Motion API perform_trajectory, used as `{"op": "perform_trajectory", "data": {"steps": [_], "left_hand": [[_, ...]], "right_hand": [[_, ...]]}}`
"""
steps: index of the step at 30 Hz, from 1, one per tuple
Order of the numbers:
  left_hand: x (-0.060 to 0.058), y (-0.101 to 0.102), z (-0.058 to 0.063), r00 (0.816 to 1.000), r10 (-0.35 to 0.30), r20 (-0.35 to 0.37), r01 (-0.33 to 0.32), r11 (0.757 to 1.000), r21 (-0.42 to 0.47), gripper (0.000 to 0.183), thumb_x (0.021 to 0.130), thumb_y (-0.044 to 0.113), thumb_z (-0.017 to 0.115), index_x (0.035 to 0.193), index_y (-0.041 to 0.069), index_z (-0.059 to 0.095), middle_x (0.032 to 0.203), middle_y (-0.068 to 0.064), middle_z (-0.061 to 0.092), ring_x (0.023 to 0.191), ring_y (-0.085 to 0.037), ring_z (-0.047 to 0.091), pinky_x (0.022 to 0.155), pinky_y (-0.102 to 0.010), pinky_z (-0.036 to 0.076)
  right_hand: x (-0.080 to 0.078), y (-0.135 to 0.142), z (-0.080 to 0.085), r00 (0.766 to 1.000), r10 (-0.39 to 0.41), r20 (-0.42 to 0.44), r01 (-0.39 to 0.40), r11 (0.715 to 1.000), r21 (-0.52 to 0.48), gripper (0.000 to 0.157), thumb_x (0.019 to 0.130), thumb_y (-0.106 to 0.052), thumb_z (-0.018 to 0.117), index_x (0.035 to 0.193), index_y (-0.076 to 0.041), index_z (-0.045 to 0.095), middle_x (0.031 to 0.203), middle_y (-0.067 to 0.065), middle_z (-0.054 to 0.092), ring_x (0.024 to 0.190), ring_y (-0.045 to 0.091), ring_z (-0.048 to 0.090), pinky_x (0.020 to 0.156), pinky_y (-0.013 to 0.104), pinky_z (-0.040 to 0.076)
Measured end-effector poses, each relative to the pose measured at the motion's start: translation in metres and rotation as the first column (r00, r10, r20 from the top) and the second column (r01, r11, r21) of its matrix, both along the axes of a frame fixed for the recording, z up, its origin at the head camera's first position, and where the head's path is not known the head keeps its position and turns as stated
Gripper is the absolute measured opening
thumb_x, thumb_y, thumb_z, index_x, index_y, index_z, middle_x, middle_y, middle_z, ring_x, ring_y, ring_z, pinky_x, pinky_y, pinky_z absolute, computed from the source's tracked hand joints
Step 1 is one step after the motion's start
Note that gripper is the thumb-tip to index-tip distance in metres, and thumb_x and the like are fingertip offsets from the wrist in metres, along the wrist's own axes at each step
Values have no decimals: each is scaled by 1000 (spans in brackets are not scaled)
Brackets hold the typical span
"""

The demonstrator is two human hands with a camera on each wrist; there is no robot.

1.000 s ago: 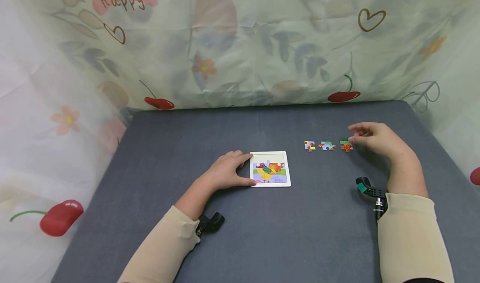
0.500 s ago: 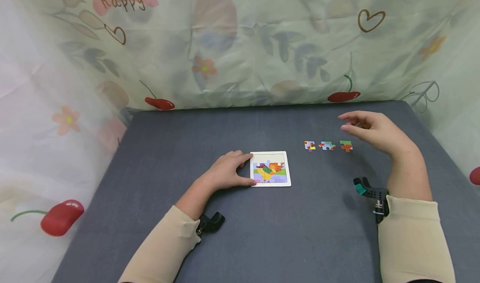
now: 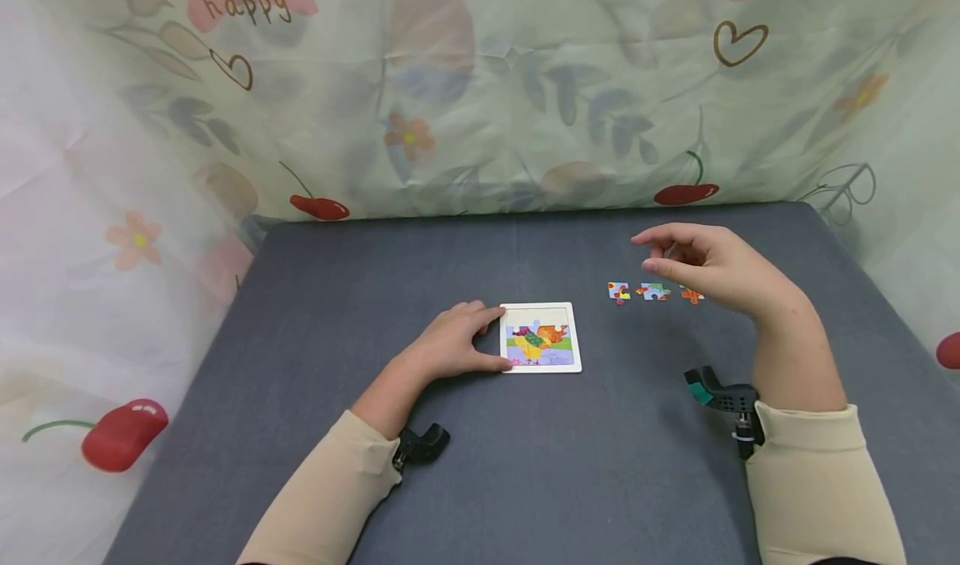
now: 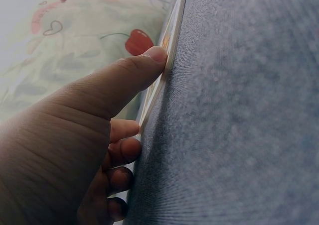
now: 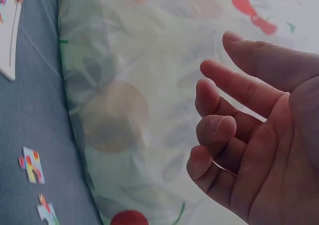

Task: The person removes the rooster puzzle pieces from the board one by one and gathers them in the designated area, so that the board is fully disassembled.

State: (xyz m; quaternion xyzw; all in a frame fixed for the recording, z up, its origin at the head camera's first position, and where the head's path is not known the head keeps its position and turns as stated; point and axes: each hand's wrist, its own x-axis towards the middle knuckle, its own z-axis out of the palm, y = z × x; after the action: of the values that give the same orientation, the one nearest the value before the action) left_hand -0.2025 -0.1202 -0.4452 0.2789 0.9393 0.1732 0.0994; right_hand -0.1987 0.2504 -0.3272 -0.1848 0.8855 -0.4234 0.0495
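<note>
A square white-framed jigsaw puzzle board [image 3: 540, 368] lies on the table, showing a colourful bird in its lower part and a bare pale strip at the top. My left hand [image 3: 450, 344] holds its left side, thumb on the near corner and index finger on the far one. In the left wrist view the thumb [image 4: 134, 78] lies on the board's edge. Three loose pieces form a row to the right: a left piece [image 3: 618, 291], a middle piece [image 3: 654, 292] and a right piece [image 3: 692, 296], partly covered. Above them hovers my right hand [image 3: 712, 265], fingers loosely bent around nothing.
The grey cloth-covered table [image 3: 525, 473] runs back to a printed curtain [image 3: 510, 90]. Black wrist-camera mounts [image 3: 423, 444] stick out from both sleeves, low over the cloth.
My right hand has risen from beside the right piece and moved left over the row, its fingers holding nothing. My left hand and the puzzle board stay put.
</note>
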Motion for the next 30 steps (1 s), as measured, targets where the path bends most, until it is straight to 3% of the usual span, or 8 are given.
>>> {"op": "perform_trajectory", "data": {"steps": [7,15,30], "left_hand": [[0,0,-1,1000,1,-3,-1,1000,-2,88,85,61,76,154,16,49,95,3,49,86,-15,46,75,-33,36],[-1,0,-3,1000,2,-14,-2,1000,5,87,84,61,77,154,17,50,95,3,49,86,-15,46,75,-33,36],[-1,0,-3,1000,10,-5,-10,1000,0,87,84,62,77,153,17,51,94,3,49,83,-15,46,72,-32,36]], "right_hand": [[5,-22,0,991,113,-64,-113,994,13,31,99,-18,71,130,-16,68,96,5,61,74,21,59,67,29,47],[11,-46,-2,966,234,-108,-231,972,39,30,98,-18,73,128,-17,69,97,1,59,74,18,56,66,29,46],[11,-89,-24,935,352,-33,-349,934,81,32,95,-18,77,126,-16,70,92,-2,59,64,17,48,61,29,41]]}}
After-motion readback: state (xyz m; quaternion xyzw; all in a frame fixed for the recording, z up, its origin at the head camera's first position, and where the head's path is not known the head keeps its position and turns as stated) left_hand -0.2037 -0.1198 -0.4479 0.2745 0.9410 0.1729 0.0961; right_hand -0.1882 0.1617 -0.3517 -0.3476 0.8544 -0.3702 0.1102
